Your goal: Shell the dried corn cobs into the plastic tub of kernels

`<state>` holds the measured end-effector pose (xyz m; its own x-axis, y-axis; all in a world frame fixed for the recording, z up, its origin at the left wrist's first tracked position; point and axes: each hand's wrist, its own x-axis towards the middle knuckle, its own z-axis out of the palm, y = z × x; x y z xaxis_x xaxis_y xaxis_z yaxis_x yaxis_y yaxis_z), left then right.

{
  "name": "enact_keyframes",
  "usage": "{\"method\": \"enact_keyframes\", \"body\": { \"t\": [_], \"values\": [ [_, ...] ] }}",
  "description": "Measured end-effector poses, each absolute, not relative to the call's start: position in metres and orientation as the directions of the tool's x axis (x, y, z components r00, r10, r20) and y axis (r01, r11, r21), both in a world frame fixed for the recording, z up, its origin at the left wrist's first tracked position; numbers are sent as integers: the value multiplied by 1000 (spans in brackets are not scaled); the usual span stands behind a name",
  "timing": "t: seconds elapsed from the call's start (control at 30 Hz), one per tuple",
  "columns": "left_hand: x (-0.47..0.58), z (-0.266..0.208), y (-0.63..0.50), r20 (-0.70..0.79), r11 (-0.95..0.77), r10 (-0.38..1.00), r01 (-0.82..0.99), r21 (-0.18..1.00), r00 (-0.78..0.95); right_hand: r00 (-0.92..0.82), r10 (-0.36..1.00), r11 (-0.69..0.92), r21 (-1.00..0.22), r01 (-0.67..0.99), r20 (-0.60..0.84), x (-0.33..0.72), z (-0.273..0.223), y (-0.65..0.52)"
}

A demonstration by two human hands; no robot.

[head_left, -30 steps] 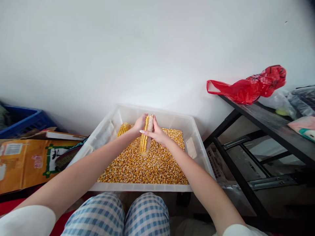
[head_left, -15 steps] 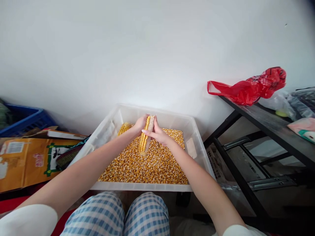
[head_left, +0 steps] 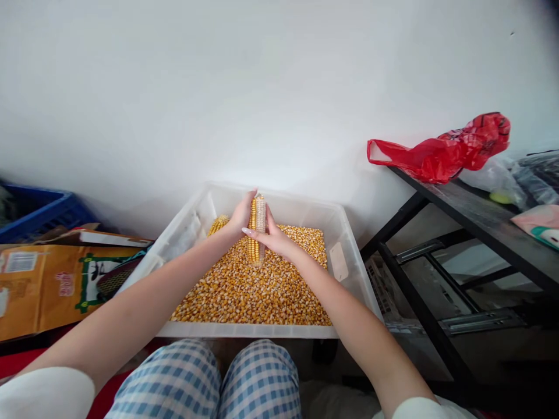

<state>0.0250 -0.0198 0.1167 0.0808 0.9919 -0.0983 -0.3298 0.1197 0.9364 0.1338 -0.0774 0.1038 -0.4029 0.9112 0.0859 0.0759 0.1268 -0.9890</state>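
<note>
Between my two hands an ear of corn point(head_left: 253, 249) stands nearly upright above a heap of loose kernels point(head_left: 262, 297). Its left side carries yellow kernels, while the right side is bare, pale cob. My left hand point(head_left: 242, 212) is wrapped round the ear from the left and behind, its fingers partly hidden. My right hand point(head_left: 274, 237) grips it from the right, with the thumb laid across the front. The kernels lie in a translucent plastic bin point(head_left: 248, 331). Another ear of corn point(head_left: 218, 224) rests on them at the back left, partly behind my left hand.
To the left are an orange cardboard box point(head_left: 52, 291) and a blue crate point(head_left: 48, 212). A black metal frame table point(head_left: 471, 209) stands at the right, with a red plastic bag point(head_left: 441, 157) on it. The white wall point(head_left: 271, 87) rises behind the bin.
Both hands and the ear have shifted slightly up and to the left. The ear is now more upright, and its bare side faces me a little more.
</note>
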Motion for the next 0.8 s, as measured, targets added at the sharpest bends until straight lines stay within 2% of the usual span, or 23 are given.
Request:
{"method": "enact_keyframes", "body": {
  "t": [0.2,0.33,0.47,0.7,0.8],
  "values": [
    [25,112,-18,-22,30,999,-308,951,32,-418,892,236,-966,107,172,135,100,-75],
    [26,114,-21,25,19,989,-296,955,144,-400,905,246,-947,208,147,139,99,-74],
    [25,117,-25,13,69,965,-302,951,262,-425,896,244,-941,233,128,139,99,-75],
    [18,124,-29,-39,122,947,-248,961,318,-482,875,213,-930,300,45,140,111,-83],
    [15,128,-29,-108,196,932,-230,953,346,-536,844,147,-960,239,-3,140,115,-84]
  ]
}}
